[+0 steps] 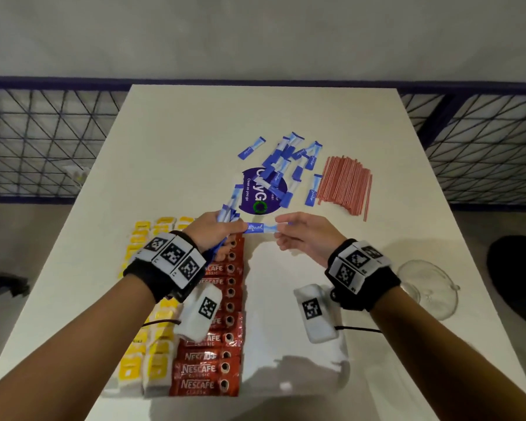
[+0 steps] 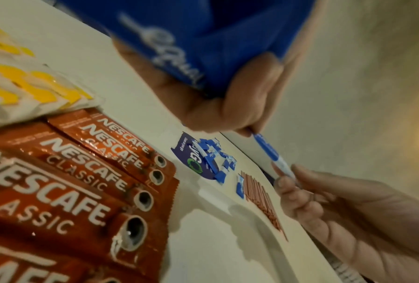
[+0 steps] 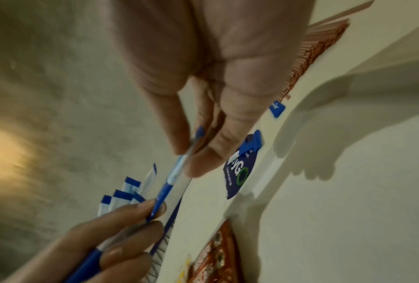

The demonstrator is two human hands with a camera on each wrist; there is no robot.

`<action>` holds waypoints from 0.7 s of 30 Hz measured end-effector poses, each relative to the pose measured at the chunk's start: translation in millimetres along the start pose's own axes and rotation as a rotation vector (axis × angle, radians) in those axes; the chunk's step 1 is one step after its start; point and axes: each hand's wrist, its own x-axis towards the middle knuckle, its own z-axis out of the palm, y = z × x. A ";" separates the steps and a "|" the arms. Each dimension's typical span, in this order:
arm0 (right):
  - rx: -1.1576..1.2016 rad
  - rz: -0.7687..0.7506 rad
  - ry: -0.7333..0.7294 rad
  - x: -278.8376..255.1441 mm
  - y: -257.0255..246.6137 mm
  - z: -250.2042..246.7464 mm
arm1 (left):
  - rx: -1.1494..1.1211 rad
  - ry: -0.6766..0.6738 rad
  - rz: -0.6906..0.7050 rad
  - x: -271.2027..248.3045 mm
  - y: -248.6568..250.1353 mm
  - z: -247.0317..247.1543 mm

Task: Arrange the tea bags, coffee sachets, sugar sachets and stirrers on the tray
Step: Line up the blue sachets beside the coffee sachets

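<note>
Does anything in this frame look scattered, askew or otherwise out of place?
Yes. The loose blue sugar sachets lie in a jumbled heap at mixed angles, partly covering a round purple sticker. By contrast, the coffee sachets, tea bags and red stirrers sit in orderly groups.

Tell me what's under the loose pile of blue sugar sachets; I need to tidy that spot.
A round purple sticker on the table lies partly under the sugar sachets. Its upper part is covered, so the print there is hidden.

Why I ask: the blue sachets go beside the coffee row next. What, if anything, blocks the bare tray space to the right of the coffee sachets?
Nothing visible does. The tray to the right of the coffee sachets is bare. The left hand holds a bunch of sugar sachets; both hands pinch one sachet above it, the right hand at its other end.
</note>
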 end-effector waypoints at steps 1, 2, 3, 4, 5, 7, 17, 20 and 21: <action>-0.025 0.002 0.037 0.9 2.1 -0.2 | 0.009 -0.012 0.004 0.8 -0.4 0.4; -0.050 0.011 0.065 2.5 4.2 -0.9 | 0.044 -0.025 0.012 1.7 -1.2 0.5; -0.070 0.030 0.083 3.6 6.6 -1.7 | 0.101 -0.031 0.025 3.2 -2.4 0.3; -0.085 0.056 0.095 5.2 9.1 -3.3 | 0.161 -0.037 0.033 4.4 -3.2 -0.4; -0.098 0.086 0.103 6.4 11.2 -5.0 | 0.209 -0.037 0.039 5.4 -3.6 -1.4; -0.115 0.137 0.132 9.2 14.8 -9.0 | 0.288 -0.012 0.055 6.7 -4.4 -5.5; -0.089 0.283 0.306 29.4 16.4 0.6 | 0.210 -0.053 0.044 8.4 -14.8 -28.1; -0.136 0.296 0.338 32.2 14.9 7.1 | 0.194 -0.056 0.038 9.4 -17.9 -31.6; -0.145 0.293 0.358 34.2 15.3 8.4 | 0.176 -0.058 0.034 10.0 -19.1 -33.3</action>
